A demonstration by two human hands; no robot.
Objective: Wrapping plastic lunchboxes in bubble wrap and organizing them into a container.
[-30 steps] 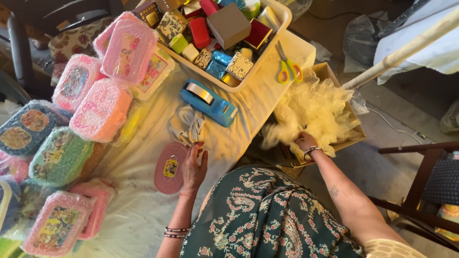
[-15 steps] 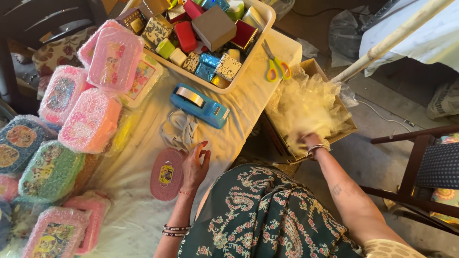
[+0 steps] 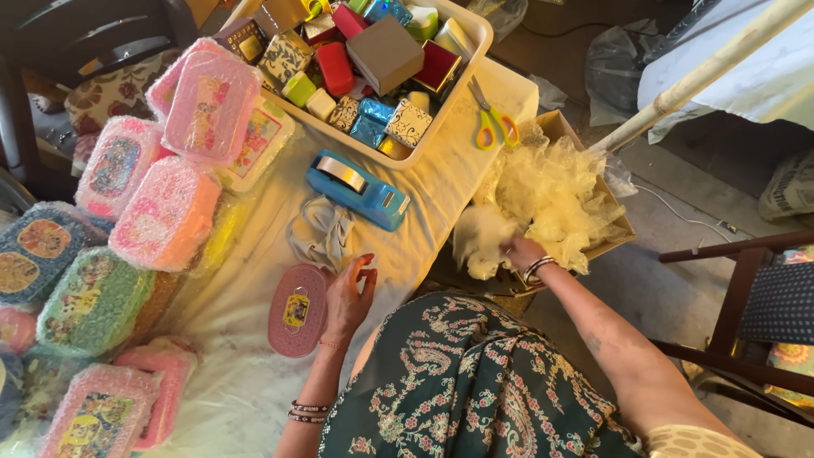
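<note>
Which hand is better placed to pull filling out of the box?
Right. The right hand is already in the pale yellow filling in the cardboard box beside the table. The left hand rests on the table by the pink oval lid, farther from the box.

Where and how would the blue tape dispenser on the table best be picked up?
Grip the blue tape dispenser across its long narrow body, fingers on the two side walls, coming from above. It lies flat on the cloth, roll up, with free space on both sides.
</note>
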